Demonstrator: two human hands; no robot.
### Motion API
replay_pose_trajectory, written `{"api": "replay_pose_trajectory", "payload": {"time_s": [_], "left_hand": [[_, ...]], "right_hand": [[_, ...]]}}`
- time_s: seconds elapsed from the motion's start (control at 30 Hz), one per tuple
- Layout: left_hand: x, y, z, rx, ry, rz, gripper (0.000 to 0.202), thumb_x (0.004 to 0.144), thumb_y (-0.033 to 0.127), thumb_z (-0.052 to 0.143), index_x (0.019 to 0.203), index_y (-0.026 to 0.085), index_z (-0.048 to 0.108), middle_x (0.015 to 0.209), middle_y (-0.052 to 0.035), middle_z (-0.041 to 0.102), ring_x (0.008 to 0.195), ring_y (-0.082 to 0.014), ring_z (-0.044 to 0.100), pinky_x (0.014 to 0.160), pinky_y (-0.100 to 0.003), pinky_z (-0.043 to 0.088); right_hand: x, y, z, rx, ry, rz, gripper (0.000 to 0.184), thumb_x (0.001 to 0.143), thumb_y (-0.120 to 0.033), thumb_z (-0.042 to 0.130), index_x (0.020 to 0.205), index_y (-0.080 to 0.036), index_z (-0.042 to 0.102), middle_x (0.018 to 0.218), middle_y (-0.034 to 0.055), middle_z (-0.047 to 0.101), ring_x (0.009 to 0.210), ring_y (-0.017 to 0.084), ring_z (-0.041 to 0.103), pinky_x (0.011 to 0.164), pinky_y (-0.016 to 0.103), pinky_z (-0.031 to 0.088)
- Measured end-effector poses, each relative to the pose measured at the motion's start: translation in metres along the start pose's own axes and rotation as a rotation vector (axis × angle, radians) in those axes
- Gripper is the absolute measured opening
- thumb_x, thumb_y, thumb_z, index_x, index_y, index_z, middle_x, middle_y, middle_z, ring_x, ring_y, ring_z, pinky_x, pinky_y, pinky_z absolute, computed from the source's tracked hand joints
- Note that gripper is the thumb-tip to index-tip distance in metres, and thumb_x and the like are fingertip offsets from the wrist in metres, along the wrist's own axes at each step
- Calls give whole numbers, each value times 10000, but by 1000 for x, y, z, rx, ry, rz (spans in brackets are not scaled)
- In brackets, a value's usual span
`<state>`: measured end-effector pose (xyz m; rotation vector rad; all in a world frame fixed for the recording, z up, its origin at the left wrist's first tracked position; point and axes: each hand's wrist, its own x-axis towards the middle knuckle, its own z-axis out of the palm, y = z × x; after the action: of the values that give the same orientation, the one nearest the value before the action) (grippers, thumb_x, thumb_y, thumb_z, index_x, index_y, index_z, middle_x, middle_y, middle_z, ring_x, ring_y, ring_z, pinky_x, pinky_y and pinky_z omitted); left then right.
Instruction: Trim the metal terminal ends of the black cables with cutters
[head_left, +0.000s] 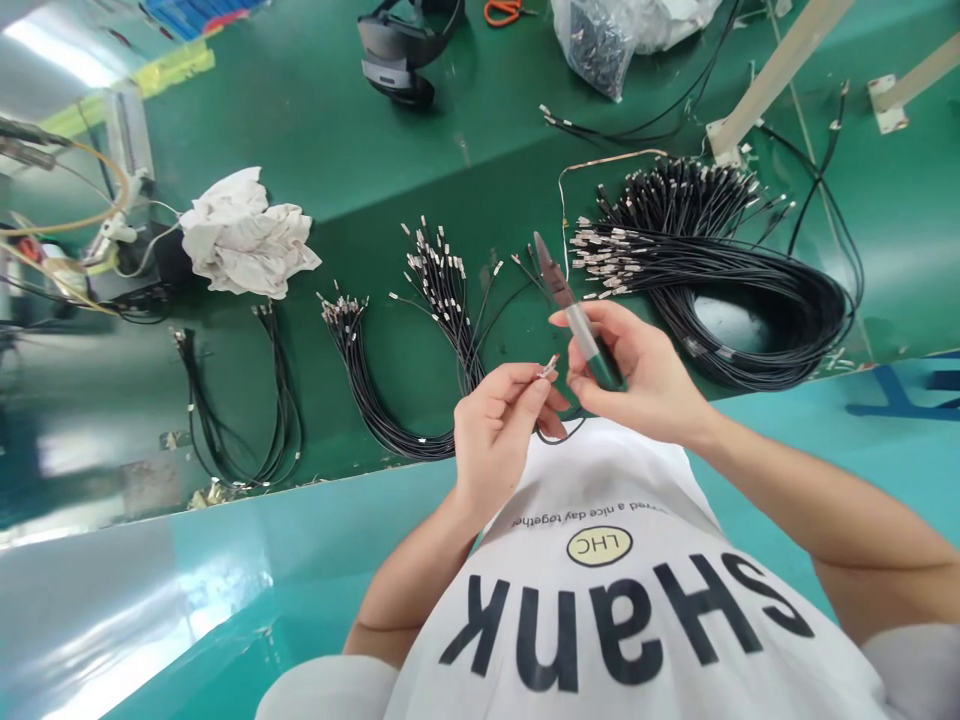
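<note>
My left hand [495, 425] pinches a thin black cable near its small metal-tipped end [550, 366], in front of my shirt. A loop of this cable hangs just below the fingers. Close beside it on the right, my right hand [637, 370] is wrapped round a knife-like tool [581, 325] with a dark pointed end, a pale see-through middle and a dark green handle. The tool's tip points up and away from me, apart from the cable end. Beyond my left hand lies a bundle of black cables [360, 375] bent in a U, with light-coloured connectors at its ends.
A large coil of black cables [780, 310] lies on the green table at right, and a smaller bundle [281, 410] at left. A crumpled white cloth [247, 235], a headset [405, 55], orange-handled scissors [502, 12] and a clear bag [600, 45] rest farther back. Pale posts [780, 80] stand at right.
</note>
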<state>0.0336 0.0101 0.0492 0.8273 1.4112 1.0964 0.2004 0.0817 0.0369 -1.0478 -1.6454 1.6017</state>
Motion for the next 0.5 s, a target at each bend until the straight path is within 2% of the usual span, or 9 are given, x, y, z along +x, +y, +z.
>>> {"api": "replay_pose_trajectory", "payload": {"time_s": [0.13, 0.27, 0.37, 0.5], "left_hand": [[6, 0, -6, -205, -59, -97, 190, 957, 321, 640, 1016, 143, 670, 757, -43, 737, 497, -135, 656, 501, -271, 522], [8, -3, -7, -283, -77, -141, 230, 954, 360, 637, 1066, 160, 624, 761, -44, 745, 496, -148, 663, 499, -284, 534], [8, -3, -5, -297, -91, -135, 277, 952, 379, 641, 1125, 194, 531, 738, -22, 743, 484, -154, 659, 504, -289, 544], [7, 0, -3, -297, -102, -130, 268, 960, 376, 631, 1106, 207, 484, 735, -13, 739, 489, -150, 660, 516, -279, 541]], "right_hand": [[-17, 0, -17, -460, -11, -83, 627, 752, -179, 659, 1355, -215, 490, 929, 14, 581, 807, 183, 567, 713, 338, 481], [-31, -1, -28, -908, -68, -174, 617, 774, -219, 623, 1376, -200, 488, 998, 71, 613, 868, 239, 588, 731, 370, 472], [-34, -2, -32, -1093, -122, -219, 617, 791, -252, 611, 1388, -178, 472, 1070, 120, 629, 928, 293, 585, 773, 414, 469], [-32, -5, -37, -1206, -202, -226, 627, 803, -284, 609, 1398, -158, 456, 1119, 157, 613, 971, 334, 548, 788, 443, 450]]}}
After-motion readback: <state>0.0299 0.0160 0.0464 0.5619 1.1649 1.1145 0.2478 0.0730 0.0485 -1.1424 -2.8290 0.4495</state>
